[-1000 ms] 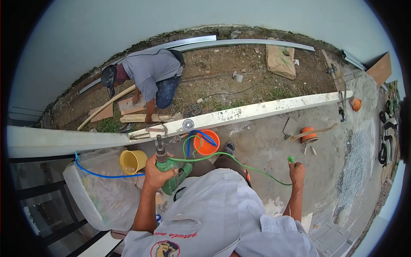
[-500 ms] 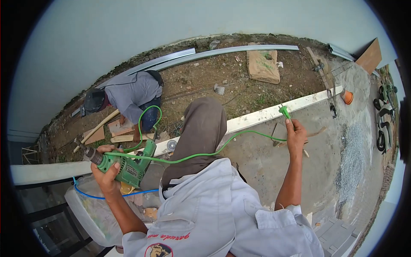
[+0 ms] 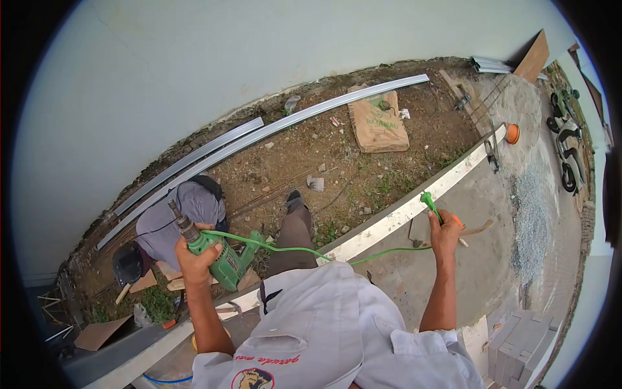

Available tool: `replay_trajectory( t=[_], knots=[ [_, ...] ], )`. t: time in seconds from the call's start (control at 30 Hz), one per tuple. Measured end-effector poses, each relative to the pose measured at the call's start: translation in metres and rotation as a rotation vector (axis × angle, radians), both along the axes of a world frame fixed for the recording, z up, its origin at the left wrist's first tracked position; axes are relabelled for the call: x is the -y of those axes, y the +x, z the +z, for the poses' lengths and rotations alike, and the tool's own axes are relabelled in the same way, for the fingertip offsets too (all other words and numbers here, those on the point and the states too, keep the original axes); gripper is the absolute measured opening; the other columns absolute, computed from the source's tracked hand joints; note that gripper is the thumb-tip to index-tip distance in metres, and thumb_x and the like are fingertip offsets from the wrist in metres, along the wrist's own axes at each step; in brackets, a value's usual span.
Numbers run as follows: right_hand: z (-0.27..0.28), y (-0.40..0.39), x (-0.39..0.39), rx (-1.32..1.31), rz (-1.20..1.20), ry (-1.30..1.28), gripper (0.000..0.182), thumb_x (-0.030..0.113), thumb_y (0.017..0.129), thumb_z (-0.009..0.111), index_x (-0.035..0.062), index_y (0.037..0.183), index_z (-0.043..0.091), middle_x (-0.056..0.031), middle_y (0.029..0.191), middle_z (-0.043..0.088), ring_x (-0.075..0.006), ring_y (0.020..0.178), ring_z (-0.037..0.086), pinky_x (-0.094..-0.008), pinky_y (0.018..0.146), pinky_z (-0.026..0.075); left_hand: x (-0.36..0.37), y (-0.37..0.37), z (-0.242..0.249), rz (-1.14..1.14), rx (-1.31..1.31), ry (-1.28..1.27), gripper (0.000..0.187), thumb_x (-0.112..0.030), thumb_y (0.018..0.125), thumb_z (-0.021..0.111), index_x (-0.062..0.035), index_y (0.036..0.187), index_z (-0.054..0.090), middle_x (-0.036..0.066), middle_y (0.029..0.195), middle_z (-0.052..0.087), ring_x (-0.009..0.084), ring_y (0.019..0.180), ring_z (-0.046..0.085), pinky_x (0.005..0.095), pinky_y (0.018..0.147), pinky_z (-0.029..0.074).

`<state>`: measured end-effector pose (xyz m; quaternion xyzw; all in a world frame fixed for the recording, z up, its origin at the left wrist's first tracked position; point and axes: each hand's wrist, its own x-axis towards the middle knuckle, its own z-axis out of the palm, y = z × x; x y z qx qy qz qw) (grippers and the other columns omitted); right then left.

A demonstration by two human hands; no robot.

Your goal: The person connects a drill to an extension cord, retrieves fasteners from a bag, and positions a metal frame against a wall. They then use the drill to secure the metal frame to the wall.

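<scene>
My left hand (image 3: pixel 193 260) grips a green power drill (image 3: pixel 227 267) near its front end, with the grey chuck (image 3: pixel 184 223) pointing up and to the left. A green power cord (image 3: pixel 293 249) runs from the drill side across my leg, sagging toward the right. In my right hand (image 3: pixel 446 238) the cord's green plug (image 3: pixel 427 198) is pinched between thumb and fingers, prongs upward, above the pale concrete curb. An orange item (image 3: pixel 457 222) shows beside the fingers of that hand.
Beyond the drill a co-worker in a grey shirt (image 3: pixel 170 223) crouches on the dirt. A long pale curb (image 3: pixel 414 211) crosses between dirt and concrete. Metal channels (image 3: pixel 304 111), a paper sack (image 3: pixel 381 129), an orange bucket (image 3: pixel 512 133), gravel (image 3: pixel 532 214) and a motorbike (image 3: pixel 566 146) lie around.
My leg has stepped over the curb onto the dirt, and the view has shifted. The drill has turned to point more upward. Both hands keep their hold on drill and plug.
</scene>
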<state>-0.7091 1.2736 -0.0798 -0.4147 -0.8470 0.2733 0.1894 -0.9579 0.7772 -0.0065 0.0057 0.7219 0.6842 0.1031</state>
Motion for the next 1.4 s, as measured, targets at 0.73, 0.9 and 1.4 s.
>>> replay_trajectory(
  t=[0.73,0.9,1.4],
  knots=[
    [0.06,-0.347,-0.105,-0.521,-0.32,-0.581,0.026,0.026,0.104,0.068,0.0035,0.091,0.067,0.0054,0.065,0.052,-0.0043,0.052,0.044,-0.0241,0.047,0.034,-0.226,-0.382,0.052,-0.368,0.068,-0.235,0.04,0.001,0.07,0.08,-0.0013,0.107,0.068,0.003,0.089,0.07,0.0108,0.076,0.066,0.029,0.072,0.055],
    [0.02,-0.386,-0.171,-0.455,-0.409,-0.637,0.024,0.021,0.102,0.07,-0.0008,0.093,0.07,0.0055,0.068,0.054,-0.004,0.058,0.045,-0.025,0.052,0.035,-0.318,-0.432,0.052,-0.507,0.083,-0.337,0.039,0.001,0.069,0.08,-0.0018,0.106,0.068,0.003,0.09,0.071,0.0113,0.078,0.067,0.0289,0.073,0.055],
    [-0.037,-0.409,-0.314,-0.298,-0.728,-0.595,0.023,0.019,0.096,0.072,-0.003,0.091,0.07,-0.0055,0.069,0.066,-0.0114,0.062,0.059,-0.0332,0.06,0.048,-0.63,-0.562,0.038,-1.007,0.13,-0.438,0.045,-0.002,0.07,0.08,-0.0012,0.112,0.065,0.003,0.089,0.067,0.0117,0.08,0.064,0.0299,0.076,0.054]
  ],
)
